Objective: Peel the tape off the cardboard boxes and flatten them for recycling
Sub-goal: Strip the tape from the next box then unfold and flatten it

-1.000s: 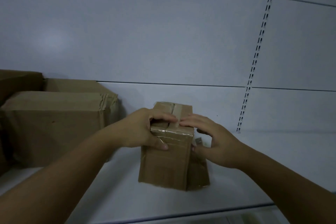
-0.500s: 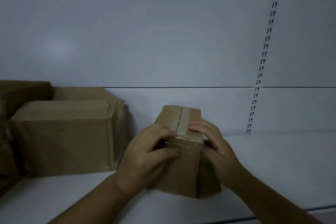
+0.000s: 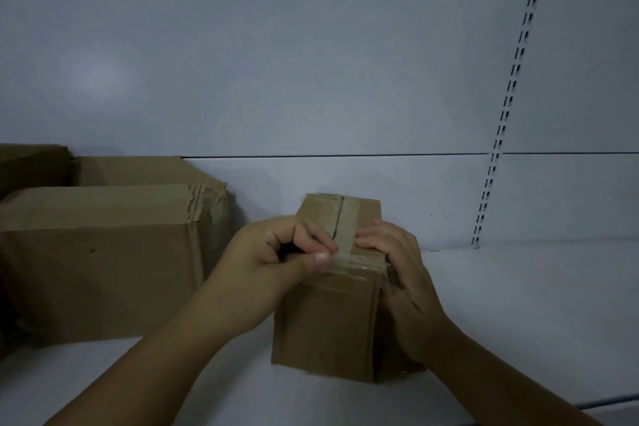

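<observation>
Both hands work the tape on a small box on a white shelf.

The box (image 3: pixel 328 322) stands closed near the middle of the shelf (image 3: pixel 518 322), its contents hidden. Tape (image 3: pixel 349 221) runs along its top seam and over the front edge. The left hand (image 3: pixel 273 259) has its fingers curled, thumb and forefinger pinched together on the tape at the front top edge. The right hand (image 3: pixel 404 280) grips the box's right side, fingers hooked over the top edge. To the left, apart from it, a big box (image 3: pixel 103 270) sits taped shut, with 2 more boxes (image 3: pixel 131 171) behind it, their insides unseen. A pale back wall (image 3: pixel 276 62) rises behind, with 1 slotted upright (image 3: pixel 511 90) at right.
</observation>
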A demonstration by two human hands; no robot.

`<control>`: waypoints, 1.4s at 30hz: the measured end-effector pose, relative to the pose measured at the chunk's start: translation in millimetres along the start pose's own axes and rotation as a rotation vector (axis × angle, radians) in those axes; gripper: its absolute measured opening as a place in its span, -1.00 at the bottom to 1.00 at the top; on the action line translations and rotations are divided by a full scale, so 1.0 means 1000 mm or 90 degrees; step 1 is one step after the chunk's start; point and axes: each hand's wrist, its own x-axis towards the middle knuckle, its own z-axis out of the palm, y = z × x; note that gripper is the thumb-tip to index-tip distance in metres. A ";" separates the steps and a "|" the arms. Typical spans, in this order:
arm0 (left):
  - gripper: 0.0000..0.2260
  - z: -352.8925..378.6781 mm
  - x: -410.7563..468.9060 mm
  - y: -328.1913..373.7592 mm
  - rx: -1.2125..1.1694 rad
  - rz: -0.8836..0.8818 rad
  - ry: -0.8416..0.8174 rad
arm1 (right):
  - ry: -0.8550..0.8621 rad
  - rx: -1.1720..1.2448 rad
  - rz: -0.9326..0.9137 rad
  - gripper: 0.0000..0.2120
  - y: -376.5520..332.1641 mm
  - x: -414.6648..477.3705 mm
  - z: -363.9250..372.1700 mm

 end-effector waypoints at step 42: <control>-0.74 0.040 0.046 0.038 -0.136 -0.337 0.162 | 0.089 0.133 0.049 -0.68 0.001 0.007 -0.002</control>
